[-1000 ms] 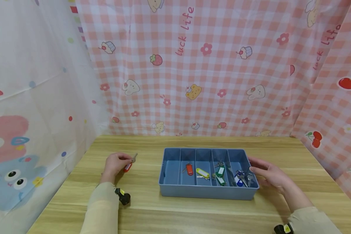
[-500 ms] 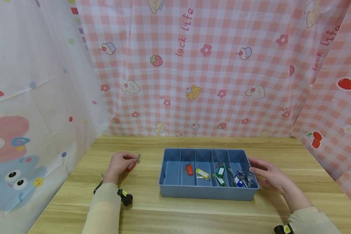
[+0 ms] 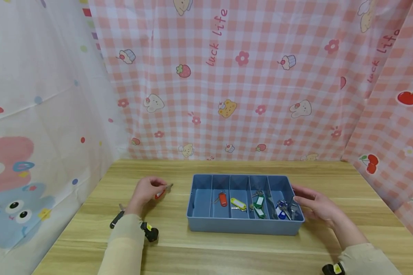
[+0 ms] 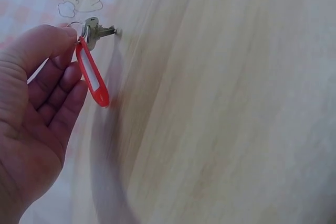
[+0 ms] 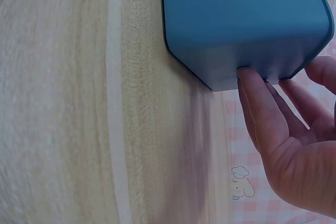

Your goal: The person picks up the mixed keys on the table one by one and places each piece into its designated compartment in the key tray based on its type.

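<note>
My left hand [image 3: 148, 190] pinches the ring of a key [image 4: 94, 32] between thumb and finger. A red key tag [image 4: 92, 73] with a white label hangs from that ring, a little above the table. The remaining fingers of that hand are loosely bent. On the right, my right hand [image 3: 316, 204] touches the end wall of a blue divided box [image 3: 244, 226] with fairly straight fingers [image 5: 257, 98]; its thumb is at the rim. Inside the box lie a red tag [image 3: 222, 199], a yellow tag [image 3: 238, 203], green tags [image 3: 259, 200] and a blue tag [image 3: 280, 211], with keys.
Beside the left forearm, a key with a black tag or head [image 3: 117, 219] lies on the wooden table [image 3: 179, 252]. The box's leftmost compartment [image 3: 202, 202] shows no tag. A checked pink curtain [image 3: 206, 84] hangs behind the table.
My left hand has moved right toward the box, carrying the key with the red tag. The black item by the left forearm has come into sight. My right hand and the box stay put.
</note>
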The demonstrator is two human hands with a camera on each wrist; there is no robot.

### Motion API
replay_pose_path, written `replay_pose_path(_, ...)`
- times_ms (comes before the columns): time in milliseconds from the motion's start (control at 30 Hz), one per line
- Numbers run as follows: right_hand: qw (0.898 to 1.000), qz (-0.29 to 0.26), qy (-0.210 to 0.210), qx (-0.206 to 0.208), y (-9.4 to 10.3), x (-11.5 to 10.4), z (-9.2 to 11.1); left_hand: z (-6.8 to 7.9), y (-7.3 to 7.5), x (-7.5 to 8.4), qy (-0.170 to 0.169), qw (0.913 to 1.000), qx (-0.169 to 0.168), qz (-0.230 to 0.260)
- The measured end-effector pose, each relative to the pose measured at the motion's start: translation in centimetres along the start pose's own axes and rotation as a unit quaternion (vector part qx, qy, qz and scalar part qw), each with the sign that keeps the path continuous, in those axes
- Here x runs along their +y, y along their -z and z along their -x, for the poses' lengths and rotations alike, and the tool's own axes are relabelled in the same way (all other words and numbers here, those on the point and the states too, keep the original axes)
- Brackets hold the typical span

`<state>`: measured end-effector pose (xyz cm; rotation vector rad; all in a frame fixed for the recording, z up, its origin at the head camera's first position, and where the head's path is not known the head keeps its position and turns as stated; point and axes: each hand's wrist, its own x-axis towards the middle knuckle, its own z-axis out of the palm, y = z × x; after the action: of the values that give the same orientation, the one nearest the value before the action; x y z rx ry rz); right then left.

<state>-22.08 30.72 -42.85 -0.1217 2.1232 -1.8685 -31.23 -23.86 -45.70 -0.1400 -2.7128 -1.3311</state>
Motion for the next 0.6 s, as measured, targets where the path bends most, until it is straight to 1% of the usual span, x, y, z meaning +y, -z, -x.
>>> replay_pose_path(133, 1.000, 0.002, 0.002, -0.001, 0.0, 0.0, 0.0, 0.0, -0.2, 0.6, -0.011, 0.9999, -0.007, 0.011)
replay_pose_path(400, 1.000, 0.010, 0.003, -0.001, -0.1, -0.1, 0.1, 0.0, -0.5, 1.9, -0.014, 0.9993, -0.028, 0.018)
replay_pose_path(533, 1.000, 0.010, 0.003, -0.001, -0.1, -0.1, 0.1, -0.2, -0.7, 2.6, -0.020, 0.9991, -0.033, 0.021)
replay_pose_path(600, 1.000, 0.007, 0.002, 0.000, -0.2, -0.2, 0.1, -0.2, -0.7, 2.9, -0.029, 0.9989, -0.030, 0.020)
